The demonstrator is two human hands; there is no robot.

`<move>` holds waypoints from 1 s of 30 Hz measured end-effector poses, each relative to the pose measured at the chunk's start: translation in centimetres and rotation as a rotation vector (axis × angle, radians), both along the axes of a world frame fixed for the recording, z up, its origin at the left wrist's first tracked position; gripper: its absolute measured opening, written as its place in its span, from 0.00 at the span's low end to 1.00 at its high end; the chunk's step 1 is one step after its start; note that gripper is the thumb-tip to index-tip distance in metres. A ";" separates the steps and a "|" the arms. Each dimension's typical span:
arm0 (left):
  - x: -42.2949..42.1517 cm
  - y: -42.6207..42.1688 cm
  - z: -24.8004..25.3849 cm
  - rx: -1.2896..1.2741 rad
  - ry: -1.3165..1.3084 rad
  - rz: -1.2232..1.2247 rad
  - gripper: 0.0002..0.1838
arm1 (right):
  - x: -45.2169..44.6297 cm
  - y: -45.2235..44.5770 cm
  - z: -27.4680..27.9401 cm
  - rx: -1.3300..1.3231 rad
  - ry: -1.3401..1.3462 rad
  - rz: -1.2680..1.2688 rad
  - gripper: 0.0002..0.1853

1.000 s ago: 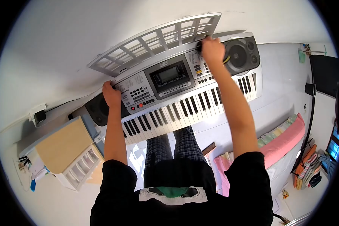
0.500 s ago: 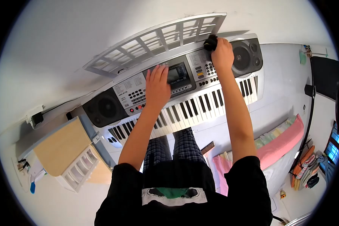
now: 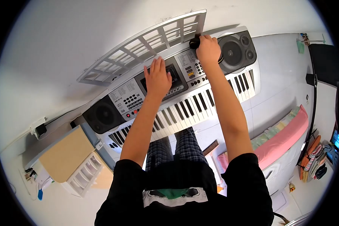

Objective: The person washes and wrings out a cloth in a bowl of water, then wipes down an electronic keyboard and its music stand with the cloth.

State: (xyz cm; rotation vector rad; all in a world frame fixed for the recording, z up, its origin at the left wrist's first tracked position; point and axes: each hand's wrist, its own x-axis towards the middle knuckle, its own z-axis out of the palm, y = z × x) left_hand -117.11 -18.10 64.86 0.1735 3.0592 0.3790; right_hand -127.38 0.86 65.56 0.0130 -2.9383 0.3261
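Note:
An electronic keyboard (image 3: pixel 188 109) with a grey panel stands slantwise before me. My left hand (image 3: pixel 159 81) rests on the panel over part of its display (image 3: pixel 176 77), fingers stretched out. At the panel's upper right, my right hand (image 3: pixel 208 49) is closed around a small dark black item (image 3: pixel 194 43); most of it is hidden, so its kind is unclear. That hand is just left of the right speaker (image 3: pixel 231 50) and near the foot of the silver music stand (image 3: pixel 150 45). The left speaker (image 3: pixel 103 114) lies well away from both hands.
The wall rises behind the music stand. On the left are a wooden-topped cabinet (image 3: pixel 66 150), a white drawer rack (image 3: pixel 84 174) and a plugged-in black adapter (image 3: pixel 40 130). A bed with pink bedding (image 3: pixel 284 142) is at right, folded clothes (image 3: pixel 310 158) beyond it.
My right hand has shifted slightly left along the upper panel with the black item. The whole view has also moved a little. My left hand stays on the display area.

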 end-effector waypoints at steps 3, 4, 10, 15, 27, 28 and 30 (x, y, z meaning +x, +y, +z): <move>0.3 -0.8 0.0 0.093 0.038 0.006 0.26 | 0.9 -0.9 0.3 -0.045 -0.073 -0.010 0.09; 0.7 -1.2 0.2 0.147 0.060 0.020 0.24 | 1.7 -1.1 0.7 -0.110 -0.109 0.002 0.11; 11.7 -7.0 1.3 0.412 0.235 0.265 0.16 | 12.5 3.4 1.8 -0.692 -0.068 -0.181 0.33; 27.2 -11.1 -1.1 0.601 0.208 1.032 0.13 | 25.5 8.9 1.4 -1.711 -0.182 -0.705 0.28; 39.0 -15.4 -13.5 2.072 0.155 2.084 0.30 | 43.8 9.2 -14.0 -2.209 -0.310 -0.790 0.32; 39.1 -15.4 -13.8 2.194 0.161 1.980 0.26 | 42.5 7.4 -12.5 -2.079 -0.342 -0.983 0.29; 38.9 -15.4 -14.4 2.431 0.115 1.691 0.25 | 41.3 4.9 -10.7 -2.257 -0.405 -1.096 0.26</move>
